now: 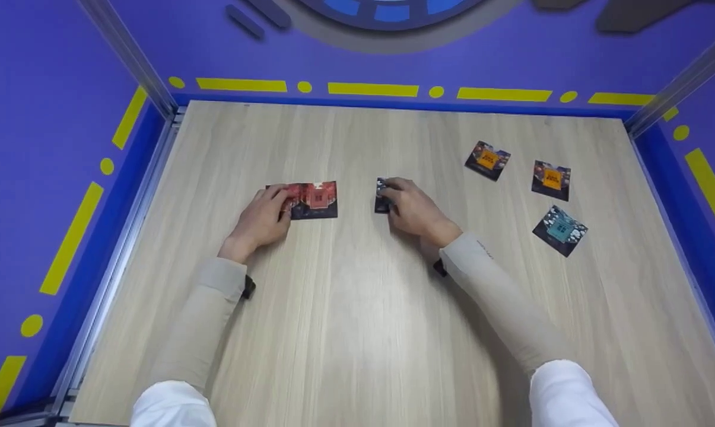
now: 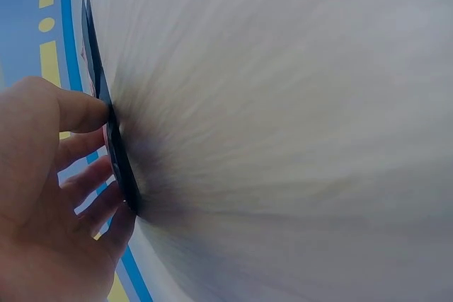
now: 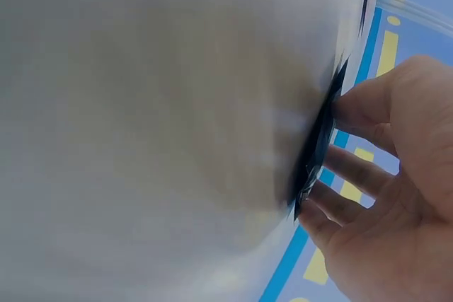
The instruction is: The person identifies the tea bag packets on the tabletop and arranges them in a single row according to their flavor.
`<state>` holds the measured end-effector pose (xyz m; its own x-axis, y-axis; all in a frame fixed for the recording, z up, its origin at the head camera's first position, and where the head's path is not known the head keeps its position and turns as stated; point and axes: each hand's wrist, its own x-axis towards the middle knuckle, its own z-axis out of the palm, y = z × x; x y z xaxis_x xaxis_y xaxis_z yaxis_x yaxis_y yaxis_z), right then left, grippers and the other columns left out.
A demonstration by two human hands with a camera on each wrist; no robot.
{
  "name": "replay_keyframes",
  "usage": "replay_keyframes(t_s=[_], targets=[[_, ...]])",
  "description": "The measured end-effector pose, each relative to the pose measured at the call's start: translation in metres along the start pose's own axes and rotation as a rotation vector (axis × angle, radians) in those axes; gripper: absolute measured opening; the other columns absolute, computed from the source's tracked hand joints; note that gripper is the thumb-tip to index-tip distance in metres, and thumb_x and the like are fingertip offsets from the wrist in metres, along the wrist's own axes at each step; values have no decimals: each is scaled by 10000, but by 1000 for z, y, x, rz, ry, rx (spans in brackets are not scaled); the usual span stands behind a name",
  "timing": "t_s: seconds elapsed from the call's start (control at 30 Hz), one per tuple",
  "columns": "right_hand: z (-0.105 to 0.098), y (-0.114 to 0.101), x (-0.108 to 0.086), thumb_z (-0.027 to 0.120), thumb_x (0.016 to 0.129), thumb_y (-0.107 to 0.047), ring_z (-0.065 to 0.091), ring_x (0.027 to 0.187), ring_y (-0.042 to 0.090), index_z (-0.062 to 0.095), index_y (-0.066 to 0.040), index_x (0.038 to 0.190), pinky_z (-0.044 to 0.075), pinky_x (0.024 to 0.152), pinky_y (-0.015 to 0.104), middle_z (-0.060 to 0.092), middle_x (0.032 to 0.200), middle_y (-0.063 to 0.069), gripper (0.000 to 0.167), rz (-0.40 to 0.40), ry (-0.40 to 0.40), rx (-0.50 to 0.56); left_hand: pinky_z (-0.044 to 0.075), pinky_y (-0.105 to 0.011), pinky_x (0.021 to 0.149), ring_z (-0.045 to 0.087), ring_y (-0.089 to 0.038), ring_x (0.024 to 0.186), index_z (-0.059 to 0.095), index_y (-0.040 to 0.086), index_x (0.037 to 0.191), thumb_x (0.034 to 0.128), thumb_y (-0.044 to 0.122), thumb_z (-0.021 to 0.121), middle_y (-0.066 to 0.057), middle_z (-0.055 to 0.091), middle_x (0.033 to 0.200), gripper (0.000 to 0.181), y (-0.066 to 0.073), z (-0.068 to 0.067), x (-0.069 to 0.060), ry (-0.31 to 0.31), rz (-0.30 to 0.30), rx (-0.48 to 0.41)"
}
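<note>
Near the middle of the table, two small square packets with red and black print lie side by side. The right-hand red packet (image 1: 324, 204) shows fully, while my left hand (image 1: 261, 218) covers most of the other. In the left wrist view, the thumb and fingertips of that hand hold the dark edge of the packet (image 2: 122, 167). To the right, my right hand (image 1: 415, 209) holds a dark packet with a pale pattern (image 1: 381, 204), mostly hidden under the fingers. Its thumb and fingers (image 3: 368, 107) grip the packet's edges in the right wrist view.
Two packets with orange centres (image 1: 488, 159) (image 1: 551, 179) and a teal packet (image 1: 561, 230) lie at the right of the wooden table (image 1: 333, 332). Blue walls (image 1: 393, 65) with yellow marks enclose the back and sides.
</note>
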<state>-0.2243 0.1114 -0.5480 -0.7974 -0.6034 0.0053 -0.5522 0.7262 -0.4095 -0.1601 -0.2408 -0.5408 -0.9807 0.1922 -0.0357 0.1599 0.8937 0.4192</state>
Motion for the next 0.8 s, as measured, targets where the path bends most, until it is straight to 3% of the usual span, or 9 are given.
replay_keyframes(t_s=[0.3,0.8], targets=[[6,-21,14,563,1027,-24,467,1508,371,637,-44,1462,388,1272,455,496,1594,197,442,-1,-48,-22,390,-522,1244,470,-391,1455,561,21,1499,1056,165,553,-171,495,1592,466,-1,0,-1,4,1,-1],[16,-47,33,567,1039,-35,491,1495,360,673,-62,1418,356,1290,453,526,1568,175,395,-63,-42,-52,402,-540,1228,475,-411,1443,571,-9,1477,1059,153,536,-195,500,1585,450,3,-1,0,9,6,3]])
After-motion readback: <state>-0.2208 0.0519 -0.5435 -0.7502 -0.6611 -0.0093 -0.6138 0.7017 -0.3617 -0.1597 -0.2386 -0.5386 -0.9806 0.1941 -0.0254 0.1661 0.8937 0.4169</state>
